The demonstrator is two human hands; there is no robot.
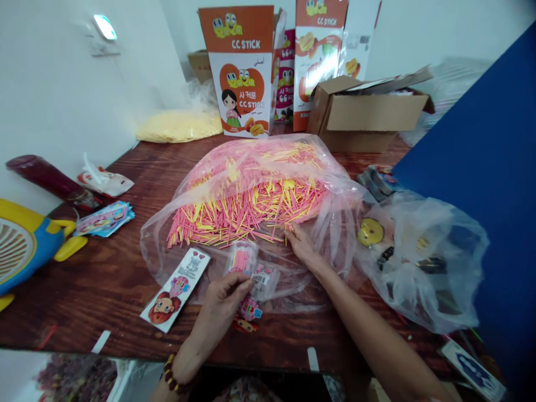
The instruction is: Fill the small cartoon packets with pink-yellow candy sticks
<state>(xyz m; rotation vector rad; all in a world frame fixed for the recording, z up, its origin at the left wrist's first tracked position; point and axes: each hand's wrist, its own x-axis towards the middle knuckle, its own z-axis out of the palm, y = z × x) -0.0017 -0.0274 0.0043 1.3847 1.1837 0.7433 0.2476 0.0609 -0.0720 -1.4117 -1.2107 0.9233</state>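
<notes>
My left hand (226,301) pinches the lower part of a small clear printed packet (242,258), which has pink sticks inside. Beside it, partly under the fingers, lies another clear packet (264,279) with a barcode. At the near edge of a large heap of thin pink and yellow sticks (247,206), my right hand (300,244) has its fingertips closed around what looks like a thin stick. That heap lies in a big open transparent plastic bag (335,245). A white printed card or packet stack (176,290) with a cartoon face rests left of my left hand.
Cartons (245,84) marked CC STICK and an opened brown box (372,120) stand at the back. A yellow bag (180,125) is behind left. A blue-yellow fan (25,245), bottle (46,178) and blue packets (104,219) sit left; a plastic bag (422,257) lies right.
</notes>
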